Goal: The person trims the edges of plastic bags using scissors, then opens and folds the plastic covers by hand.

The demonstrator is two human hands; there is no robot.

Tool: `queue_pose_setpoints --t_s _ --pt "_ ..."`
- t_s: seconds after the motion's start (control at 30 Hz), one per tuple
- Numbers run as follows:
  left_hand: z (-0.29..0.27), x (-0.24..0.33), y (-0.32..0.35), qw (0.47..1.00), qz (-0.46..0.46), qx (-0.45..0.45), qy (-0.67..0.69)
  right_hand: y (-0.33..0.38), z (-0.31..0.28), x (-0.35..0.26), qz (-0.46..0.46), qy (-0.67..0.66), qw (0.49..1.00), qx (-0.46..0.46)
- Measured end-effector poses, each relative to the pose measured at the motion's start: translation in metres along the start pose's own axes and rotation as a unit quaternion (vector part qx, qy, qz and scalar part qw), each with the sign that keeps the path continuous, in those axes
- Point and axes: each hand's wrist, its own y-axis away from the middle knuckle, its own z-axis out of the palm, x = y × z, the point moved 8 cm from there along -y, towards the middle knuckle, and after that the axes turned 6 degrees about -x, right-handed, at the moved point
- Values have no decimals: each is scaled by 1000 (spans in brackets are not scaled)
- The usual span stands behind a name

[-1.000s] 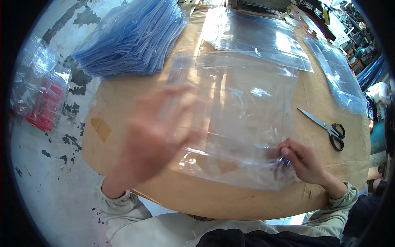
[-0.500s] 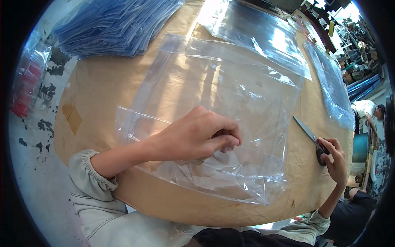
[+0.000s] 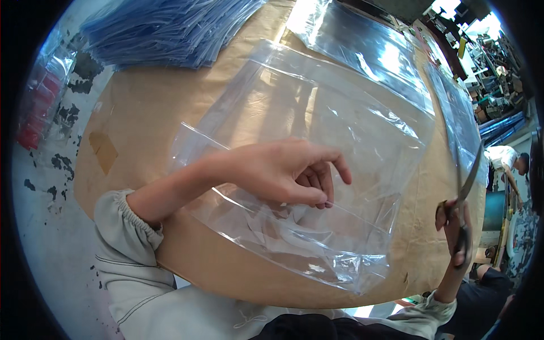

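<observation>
A large clear plastic bag (image 3: 362, 164) lies creased across the table in front of me. Over its near part is my left hand (image 3: 289, 170), with the thumb and curled fingers pinching an edge of the film while the index finger reaches out. Along the near side, the film is bunched in shiny folds. At the right, my right hand (image 3: 457, 224) grips black-handled scissors (image 3: 466, 190), raised above the table's right side with the blades parted and pointing away from me. Some right-hand fingers are hidden by the handles and blurred.
A thick stack of bluish plastic sheets (image 3: 164, 31) sits at the far left. More clear film (image 3: 362, 48) lies at the back, and another pile (image 3: 453, 107) at the far right. Brown paper covers the table (image 3: 130, 124). Beyond the right edge, a person (image 3: 507, 161) bends forward.
My right hand has picked the scissors up off the table, and their blades have parted. My left index finger has lifted away from the thumb. The bag has shifted slightly.
</observation>
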Motion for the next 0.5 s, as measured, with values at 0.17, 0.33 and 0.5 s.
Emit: queue_pose_setpoints --t_s 0.17,0.33,0.5 --pt "-6 -9 10 1000 -16 13 14 -55 71 -21 138 169 960 -174" --pt "-8 -7 4 999 15 40 13 -43 77 6 265 128 925 -238" --pt "-9 -7 5 999 25 31 8 -35 80 19 273 98 912 -291"
